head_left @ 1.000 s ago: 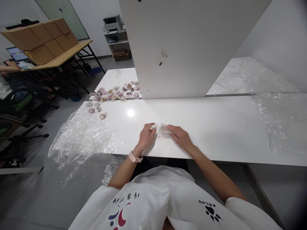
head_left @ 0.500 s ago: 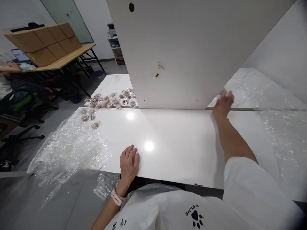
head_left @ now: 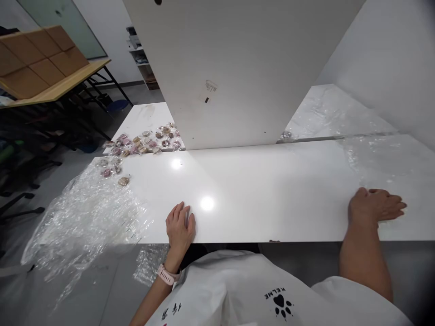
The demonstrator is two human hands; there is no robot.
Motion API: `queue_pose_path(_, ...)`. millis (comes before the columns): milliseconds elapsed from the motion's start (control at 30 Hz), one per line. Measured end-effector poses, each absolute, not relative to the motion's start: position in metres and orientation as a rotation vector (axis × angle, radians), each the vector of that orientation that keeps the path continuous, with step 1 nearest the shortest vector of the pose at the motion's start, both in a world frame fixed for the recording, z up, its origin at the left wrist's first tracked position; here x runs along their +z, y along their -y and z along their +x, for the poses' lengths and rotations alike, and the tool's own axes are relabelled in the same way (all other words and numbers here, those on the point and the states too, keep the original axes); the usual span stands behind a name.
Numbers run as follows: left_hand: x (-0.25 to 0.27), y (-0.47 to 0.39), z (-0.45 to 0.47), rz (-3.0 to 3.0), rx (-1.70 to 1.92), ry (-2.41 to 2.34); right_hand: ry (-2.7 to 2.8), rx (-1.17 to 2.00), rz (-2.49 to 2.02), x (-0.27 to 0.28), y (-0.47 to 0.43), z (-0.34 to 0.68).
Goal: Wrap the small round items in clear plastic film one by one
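My left hand (head_left: pixel 180 226) rests on the front edge of the white table (head_left: pixel 244 190), its fingers slightly curled and apart, holding nothing. Far to the right, my right hand (head_left: pixel 377 206) presses down on the table with its fingers stretched out to the right. A thin pale edge (head_left: pixel 390 221) shows beneath that hand; what it is I cannot make out. Just beyond it lies clear plastic film (head_left: pixel 377 154). Several small wrapped pieces (head_left: pixel 146 142), pink, brown and yellowish, lie at the table's left, far from both hands.
A tall white panel (head_left: pixel 231 81) stands across the table behind the hands. Crumpled clear plastic (head_left: pixel 91 208) spreads over the left end and hangs off it. More film (head_left: pixel 316 113) lies beyond the panel. Cardboard boxes (head_left: pixel 44 56) stand on a wooden desk (head_left: pixel 81 74) at the back left.
My right hand has moved from beside the panel's lower right corner toward me and to the right, down onto the table. My left hand stays in place. The view has shifted rightward.
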State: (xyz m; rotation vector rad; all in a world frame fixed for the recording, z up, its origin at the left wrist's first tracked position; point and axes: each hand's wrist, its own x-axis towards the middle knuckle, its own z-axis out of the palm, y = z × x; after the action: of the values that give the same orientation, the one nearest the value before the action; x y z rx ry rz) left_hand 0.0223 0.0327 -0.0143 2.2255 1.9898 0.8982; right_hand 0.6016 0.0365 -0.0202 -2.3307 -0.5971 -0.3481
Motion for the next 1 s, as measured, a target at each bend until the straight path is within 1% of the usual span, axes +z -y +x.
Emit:
queue_pose_path(100, -0.015, -0.034, 0.019, 2.193, 0.911, -1.962, 0.330, -0.159, -2.492, 0.001, -0.025, 0.585)
queue_pose_path(233, 0.000, -0.035, 0.023, 1.895, 0.962, -1.825, 0.553, 0.036, -2.409, 0.021, -0.035, 0.513)
queue_pose_path(333, 0.022, -0.035, 0.042, 1.409, 0.907, -1.440, 0.850, 0.320, -2.218, 0.017, -0.041, 0.411)
queue_pose_path(367, 0.029, -0.036, 0.050, 1.258, 0.855, -1.297, 0.957, 0.467, -2.115, 0.016, -0.041, 0.372)
queue_pose_path(433, 0.040, -0.041, 0.063, 1.071, 0.776, -1.112, 1.164, 1.035, -1.691, 0.019, -0.035, 0.298)
queue_pose_path(467, 0.044, -0.044, 0.066, 1.038, 0.767, -1.077, 1.301, 1.256, -1.474, 0.023, -0.030, 0.268)
queue_pose_path(500, 0.046, -0.048, 0.067, 1.034, 0.775, -1.070, 1.434, 1.398, -1.287, 0.028, -0.025, 0.245)
queue_pose_path(533, 0.047, -0.052, 0.064, 1.042, 0.799, -1.084, 1.520, 1.427, -1.182, 0.033, -0.020, 0.231)
queue_pose_path(567, 0.047, -0.056, 0.059, 1.050, 0.832, -1.112, 1.575, 1.356, -1.159, 0.037, -0.017, 0.224)
queue_pose_path(600, 0.047, -0.060, 0.052, 1.052, 0.868, -1.150, 1.589, 1.193, -1.220, 0.040, -0.015, 0.225)
queue_pose_path(700, 0.044, -0.069, 0.025, 1.000, 0.956, -1.291, 1.516, 0.503, -1.621, 0.030, -0.023, 0.254)
queue_pose_path(733, 0.043, -0.072, 0.017, 0.973, 0.960, -1.323, 1.509, 0.327, -1.756, 0.022, -0.030, 0.265)
queue_pose_path(767, 0.043, -0.075, 0.011, 0.946, 0.949, -1.342, 1.517, 0.217, -1.873, 0.014, -0.037, 0.275)
queue_pose_path(800, 0.044, -0.080, 0.007, 0.925, 0.937, -1.343, 1.539, 0.187, -1.958, 0.006, -0.045, 0.283)
queue_pose_path(833, 0.046, -0.086, 0.005, 0.913, 0.928, -1.331, 1.556, 0.238, -2.006, 0.001, -0.054, 0.288)
queue_pose_path(900, 0.060, -0.102, 0.005, 0.920, 0.945, -1.285, 1.512, 0.515, -1.969, 0.003, -0.074, 0.292)
queue_pose_path(967, 0.084, -0.121, 0.007, 0.972, 1.037, -1.212, 1.306, 0.820, -1.798, 0.025, -0.095, 0.294)
queue_pose_path(1000, 0.100, -0.128, 0.007, 1.009, 1.102, -1.174, 1.172, 0.915, -1.683, 0.043, -0.104, 0.297)
